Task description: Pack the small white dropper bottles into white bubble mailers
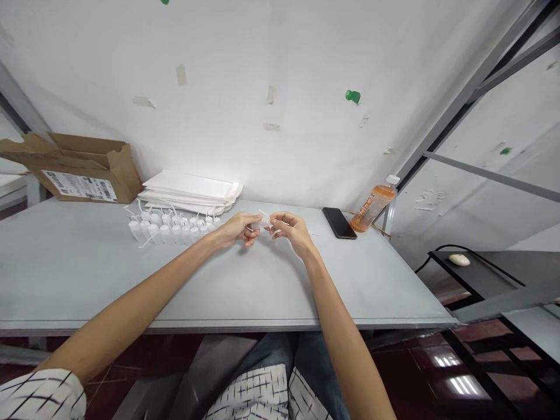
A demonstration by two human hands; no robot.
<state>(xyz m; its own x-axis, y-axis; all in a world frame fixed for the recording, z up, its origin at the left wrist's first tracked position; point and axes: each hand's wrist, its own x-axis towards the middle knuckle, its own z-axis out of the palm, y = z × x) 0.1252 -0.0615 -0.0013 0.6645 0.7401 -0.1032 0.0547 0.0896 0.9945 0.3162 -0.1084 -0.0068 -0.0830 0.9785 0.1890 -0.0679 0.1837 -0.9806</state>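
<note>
Over the middle of the table, my left hand (pixel 242 228) is closed around a small translucent white plastic bottle (pixel 261 222). The fingers of my right hand (pixel 290 229) pinch the bottle's right end, where a thin white strip sticks up; what exactly they grip there is partly hidden. Left of my hands stand several similar small white bottles (pixel 175 233) in close rows. Thin white strips or loops rise from many of their tops.
Behind the bottles lies a stack of flat white cartons (pixel 188 189), with an open cardboard box (pixel 87 169) further left. To the right are a black phone (pixel 339 223) and a leaning bottle of orange drink (pixel 371 207). A white wall (pixel 280 157) rises behind the grey table (pixel 245 291).
</note>
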